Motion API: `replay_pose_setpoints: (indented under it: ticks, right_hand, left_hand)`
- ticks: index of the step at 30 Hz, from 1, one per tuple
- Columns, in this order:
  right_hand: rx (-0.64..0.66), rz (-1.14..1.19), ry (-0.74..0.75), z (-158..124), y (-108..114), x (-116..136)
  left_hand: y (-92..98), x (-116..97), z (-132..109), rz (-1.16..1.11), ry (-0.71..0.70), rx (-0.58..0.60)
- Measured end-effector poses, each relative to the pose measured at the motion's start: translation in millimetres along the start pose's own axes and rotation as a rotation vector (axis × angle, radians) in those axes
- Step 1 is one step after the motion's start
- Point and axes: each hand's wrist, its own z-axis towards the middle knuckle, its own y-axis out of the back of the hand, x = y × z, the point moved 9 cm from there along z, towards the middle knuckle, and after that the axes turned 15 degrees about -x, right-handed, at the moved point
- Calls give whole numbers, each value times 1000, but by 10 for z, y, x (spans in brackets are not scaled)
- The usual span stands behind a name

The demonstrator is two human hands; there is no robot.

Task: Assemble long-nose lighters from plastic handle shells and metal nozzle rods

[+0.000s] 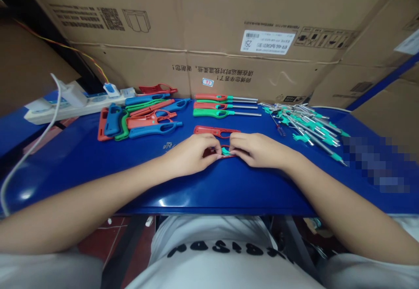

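In the middle of the table, a red lighter shell half (234, 156) lies open side up, largely covered by my fingers. A small green trigger piece (225, 151) shows in it. My left hand (201, 151) is closed, thumb and fingertips pinching at the left of the green piece and the shell. From the other side, my right hand (257, 149) is closed too, its fingertips pressed together at the piece's right end. Exactly what each fingertip grips is partly hidden. Just beyond my hands lies another red shell half (216, 131).
Red, blue and green lighter shells (144, 116) are piled at the left, near small metal pieces (168, 146). Several long-nosed lighters (229, 105) lie in rows behind. Metal tubes with green parts (314, 125) and a screwdriver (279, 128) sit right. A power strip (91, 105) and cardboard box (209, 31) stand behind.
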Motion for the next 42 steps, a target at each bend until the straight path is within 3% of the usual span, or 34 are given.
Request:
replay_pose_setpoints:
  ticks: [6,13,27,42]
  right_hand:
    - [-1,-64,46,-2,3,54]
    - [11,-180,110,-13,-57,100]
    - [25,-384,222,-18,-102,188]
    - [22,-306,187,-14,-88,180]
  left_hand:
    - [-17,17,-2,-18,38,49]
    - [6,132,21,-74,160,-6]
    - [7,186,37,-81,212,-24]
    - [6,212,46,-53,227,-1]
